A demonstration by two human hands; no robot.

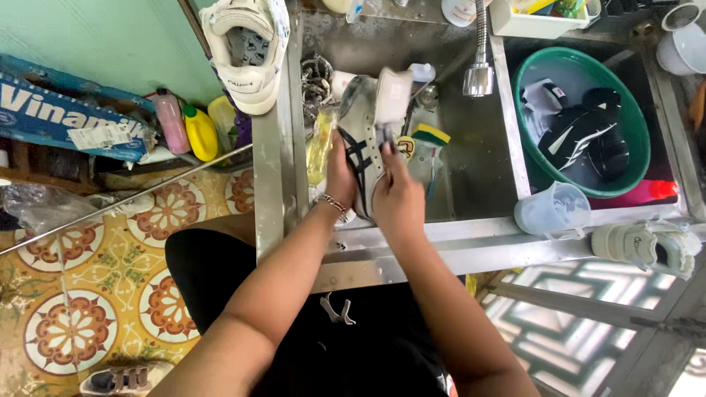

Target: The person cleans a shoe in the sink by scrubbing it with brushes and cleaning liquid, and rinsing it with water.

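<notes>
A white sneaker with dark stripes (365,143) is held upright over the steel sink (471,165), its tongue pulled up. My left hand (339,176), with a bracelet at the wrist, grips the shoe's side from the left. My right hand (397,192) presses against the shoe's right side near the laces; whether it holds a tool I cannot tell. A yellow and green sponge (429,135) lies in the sink just right of the shoe.
A faucet head (479,77) hangs above the sink. A green basin (638,125) at the right holds dark and white shoes in water. A plastic jug (551,209) and a white sneaker (647,246) rest on the front rim. Another white sneaker (246,51) sits at the upper left. Bottles (200,132) stand on the tiled floor.
</notes>
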